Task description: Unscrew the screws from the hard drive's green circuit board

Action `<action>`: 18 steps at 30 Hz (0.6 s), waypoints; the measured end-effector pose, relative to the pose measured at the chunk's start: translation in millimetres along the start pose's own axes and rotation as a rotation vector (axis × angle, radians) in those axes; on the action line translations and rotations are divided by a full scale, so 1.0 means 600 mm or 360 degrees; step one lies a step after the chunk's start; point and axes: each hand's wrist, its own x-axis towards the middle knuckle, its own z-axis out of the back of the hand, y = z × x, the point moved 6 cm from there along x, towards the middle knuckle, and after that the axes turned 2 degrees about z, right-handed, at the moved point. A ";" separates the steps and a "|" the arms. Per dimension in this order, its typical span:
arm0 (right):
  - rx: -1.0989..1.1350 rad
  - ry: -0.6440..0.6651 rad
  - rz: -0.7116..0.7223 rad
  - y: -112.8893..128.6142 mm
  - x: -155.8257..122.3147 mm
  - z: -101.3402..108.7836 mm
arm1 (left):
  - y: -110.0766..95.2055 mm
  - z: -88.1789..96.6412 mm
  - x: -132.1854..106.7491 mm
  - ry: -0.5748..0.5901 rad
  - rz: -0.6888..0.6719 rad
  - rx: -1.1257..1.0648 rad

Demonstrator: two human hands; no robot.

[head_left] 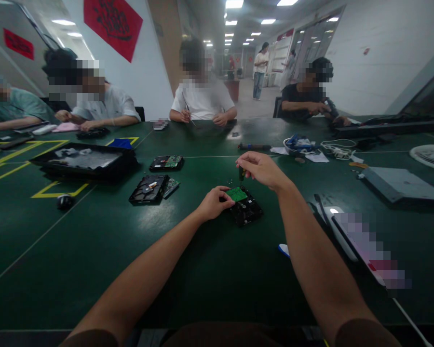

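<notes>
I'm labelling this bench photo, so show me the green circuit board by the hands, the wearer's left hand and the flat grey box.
Green circuit board (237, 193): head view, middle of its upper face.
Left hand (213, 205): head view, back of the hand.
Flat grey box (405, 184): head view, top face.

From where I stand, lighting is dim overall, supplied by white ceiling panels (234, 4) receding toward the rear. The green table (202, 274) shows soft glare left of centre and at its far side — its near edge sinks into darkness. The black drive (251, 212) loses detail in shadow; the green board (236, 194) reads clearly. Haze softens the person opposite (202, 99) (the distant figures (261, 70) likewise lack sharpness). Wide-angle stretch slants the right wall (386, 58) — coarse pixel blocks obscure several patches.
</notes>
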 end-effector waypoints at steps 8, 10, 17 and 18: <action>0.0015 -0.0041 -0.0052 -0.011 0.007 0.000 | -0.002 0.002 0.000 0.0008 -0.0014 -0.0016; -0.0038 -0.0074 -0.0053 -0.007 0.006 0.000 | -0.002 0.003 -0.001 0.0011 -0.0011 -0.0011; -0.0038 -0.0077 0.0011 0.006 0.004 -0.006 | -0.006 0.004 -0.002 0.0007 -0.0039 0.0012; -0.0031 -0.0053 0.0031 0.007 0.004 -0.007 | -0.006 0.003 -0.002 0.0006 -0.0047 0.0011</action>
